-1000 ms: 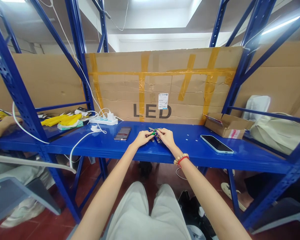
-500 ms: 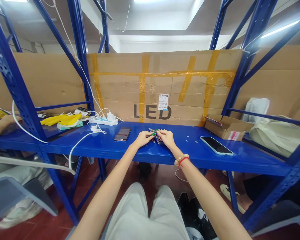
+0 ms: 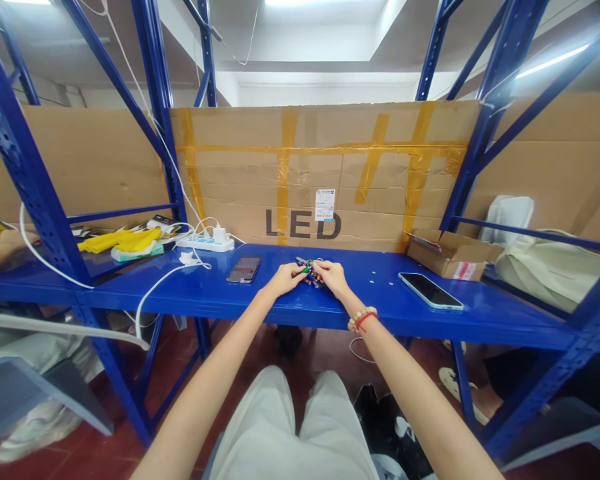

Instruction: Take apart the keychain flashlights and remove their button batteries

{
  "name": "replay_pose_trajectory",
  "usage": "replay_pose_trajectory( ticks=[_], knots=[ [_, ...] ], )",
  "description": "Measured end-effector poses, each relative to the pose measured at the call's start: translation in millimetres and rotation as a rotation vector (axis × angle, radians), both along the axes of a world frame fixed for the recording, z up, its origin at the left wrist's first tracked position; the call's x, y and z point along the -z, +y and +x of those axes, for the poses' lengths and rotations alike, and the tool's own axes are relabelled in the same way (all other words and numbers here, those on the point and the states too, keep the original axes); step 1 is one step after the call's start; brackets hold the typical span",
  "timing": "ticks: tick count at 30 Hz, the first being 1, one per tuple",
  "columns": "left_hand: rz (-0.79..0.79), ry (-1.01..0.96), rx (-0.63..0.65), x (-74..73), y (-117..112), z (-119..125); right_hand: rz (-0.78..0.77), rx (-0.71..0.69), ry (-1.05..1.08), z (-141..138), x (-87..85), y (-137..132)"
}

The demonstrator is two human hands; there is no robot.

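My left hand [image 3: 283, 278] and my right hand [image 3: 332, 275] rest on the blue shelf [image 3: 330, 300] with their fingertips meeting over a small cluster of dark and green parts [image 3: 309, 270]. Both hands have fingers curled in a pinch on those parts; the pieces are too small to name. A beaded bracelet with a red string [image 3: 362, 317] sits on my right wrist.
A phone [image 3: 243, 269] lies left of my hands and another phone [image 3: 431, 290] to the right. An open cardboard box [image 3: 450, 253] stands far right, a white power strip [image 3: 205, 241] with cables back left. An "LED" cardboard sheet [image 3: 320, 173] backs the shelf. Another person's hand [image 3: 10, 241] shows at the far left.
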State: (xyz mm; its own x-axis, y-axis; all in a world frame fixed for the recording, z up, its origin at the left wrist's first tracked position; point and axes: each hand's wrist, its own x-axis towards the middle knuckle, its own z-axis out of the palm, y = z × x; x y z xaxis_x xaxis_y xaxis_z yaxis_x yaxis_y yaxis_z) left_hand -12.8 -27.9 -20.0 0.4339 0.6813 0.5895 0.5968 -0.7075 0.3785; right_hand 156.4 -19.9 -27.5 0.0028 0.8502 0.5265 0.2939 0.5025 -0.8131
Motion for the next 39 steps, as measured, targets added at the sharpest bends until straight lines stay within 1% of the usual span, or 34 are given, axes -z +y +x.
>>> replay_pose_trajectory(
  ticks=[3, 8, 13, 16, 19, 22, 24, 28, 30, 34, 36, 39],
  knots=[
    [-0.016, 0.001, -0.01, -1.0, 0, 0, 0.005, -0.007, 0.01, 0, -1.0, -1],
    [-0.01, -0.001, 0.013, -1.4, -1, 1, 0.01, 0.003, 0.018, -2, -2.9, -2],
    [-0.001, 0.145, 0.024, -0.5, -6, 6, -0.008, 0.068, 0.019, -3, -2.4, -2],
    [0.005, 0.12, -0.022, -0.9, -7, 8, -0.018, 0.161, 0.002, -2, -2.3, -3],
    [0.011, 0.047, -0.09, -1.6, -6, 7, -0.024, 0.311, -0.03, 0, -3.5, -6],
    [0.027, -0.012, -0.107, -2.2, -6, 6, -0.037, 0.449, -0.088, 0, -4.9, -9],
    [0.033, -0.028, -0.12, -2.7, -7, 5, -0.044, 0.497, -0.118, -1, -5.4, -11],
    [0.027, -0.038, -0.148, -3.4, -10, 4, -0.039, 0.521, -0.135, -2, -5.8, -13],
    [0.023, -0.045, -0.135, -3.3, -9, 4, 0.007, 0.458, -0.125, -3, -6.5, -13],
    [0.023, -0.065, -0.055, -2.4, -6, 4, 0.1, 0.194, -0.109, -4, -8.4, -11],
    [0.021, -0.071, -0.022, -2.3, -5, 4, 0.101, 0.134, -0.11, -4, -8.8, -10],
    [0.015, -0.081, -0.029, -3.2, -6, 3, 0.089, 0.063, -0.097, -4, -8.1, -9]
  ],
)
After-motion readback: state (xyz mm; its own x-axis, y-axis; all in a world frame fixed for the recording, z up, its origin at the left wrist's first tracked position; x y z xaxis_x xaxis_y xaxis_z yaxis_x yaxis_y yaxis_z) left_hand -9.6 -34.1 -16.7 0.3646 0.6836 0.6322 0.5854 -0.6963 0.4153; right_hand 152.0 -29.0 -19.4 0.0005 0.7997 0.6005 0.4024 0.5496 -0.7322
